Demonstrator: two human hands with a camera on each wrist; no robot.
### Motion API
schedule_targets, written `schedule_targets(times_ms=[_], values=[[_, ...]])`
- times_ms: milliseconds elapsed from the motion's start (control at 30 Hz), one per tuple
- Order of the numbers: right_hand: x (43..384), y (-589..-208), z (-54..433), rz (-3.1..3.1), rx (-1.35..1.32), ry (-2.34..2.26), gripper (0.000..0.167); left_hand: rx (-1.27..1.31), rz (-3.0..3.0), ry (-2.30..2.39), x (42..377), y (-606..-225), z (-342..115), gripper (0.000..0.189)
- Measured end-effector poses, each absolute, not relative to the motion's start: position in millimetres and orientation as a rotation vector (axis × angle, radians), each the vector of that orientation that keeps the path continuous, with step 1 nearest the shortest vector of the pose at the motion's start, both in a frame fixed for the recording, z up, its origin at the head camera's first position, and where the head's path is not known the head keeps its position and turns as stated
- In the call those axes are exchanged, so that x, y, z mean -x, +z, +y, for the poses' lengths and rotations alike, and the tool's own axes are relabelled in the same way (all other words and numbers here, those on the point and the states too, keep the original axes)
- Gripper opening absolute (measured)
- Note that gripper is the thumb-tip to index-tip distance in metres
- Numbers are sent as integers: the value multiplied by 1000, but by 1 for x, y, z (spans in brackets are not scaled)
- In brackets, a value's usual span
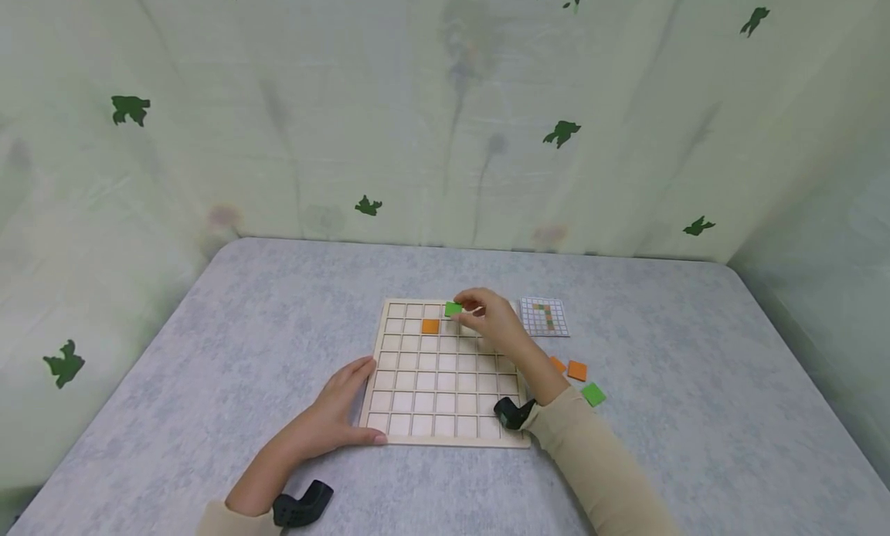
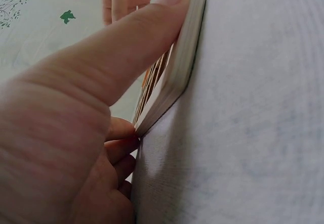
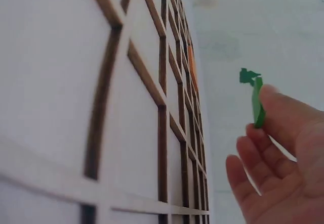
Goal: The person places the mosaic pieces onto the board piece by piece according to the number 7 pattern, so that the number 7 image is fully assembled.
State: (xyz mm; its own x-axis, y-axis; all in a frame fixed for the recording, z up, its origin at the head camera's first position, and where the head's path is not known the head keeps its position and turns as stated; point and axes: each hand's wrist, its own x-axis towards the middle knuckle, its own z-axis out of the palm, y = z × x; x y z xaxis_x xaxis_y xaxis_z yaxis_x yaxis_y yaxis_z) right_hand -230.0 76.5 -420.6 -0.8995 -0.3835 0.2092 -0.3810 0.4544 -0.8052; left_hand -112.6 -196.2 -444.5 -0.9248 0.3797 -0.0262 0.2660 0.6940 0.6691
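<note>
And there's my left hand (image 1: 332, 414) at near left, thumb and fingers spread, while my right arm (image 1: 598, 455) extends farther out, my right hand (image 1: 495, 318) pinching.

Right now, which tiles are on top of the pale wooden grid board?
One flat orange square tile shows on the board. The right hand, holding a green square tile clear of it, covers some cells; anything there is hidden.

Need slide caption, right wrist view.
Right hand pinches green tile above grid board; orange tile sits in one cell.
</note>
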Motion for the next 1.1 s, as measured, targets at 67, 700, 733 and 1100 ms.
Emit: schedule_targets(times_ms=[67, 700, 733, 1100], values=[[231, -425, 76, 2655, 684, -1493, 27, -533, 2743, 1046, 113, -445, -196, 114], [235, -442, 70, 2660, 684, -1274, 19, -511, 2735, 1049, 113, -445, -195, 115], [234, -441, 70, 2647, 666, -1276, 22, -511, 2731, 1052, 113, -445, -195, 115], [224, -409, 100, 2636, 704, -1445, 46, -532, 2732, 1046, 113, -446, -196, 114]])
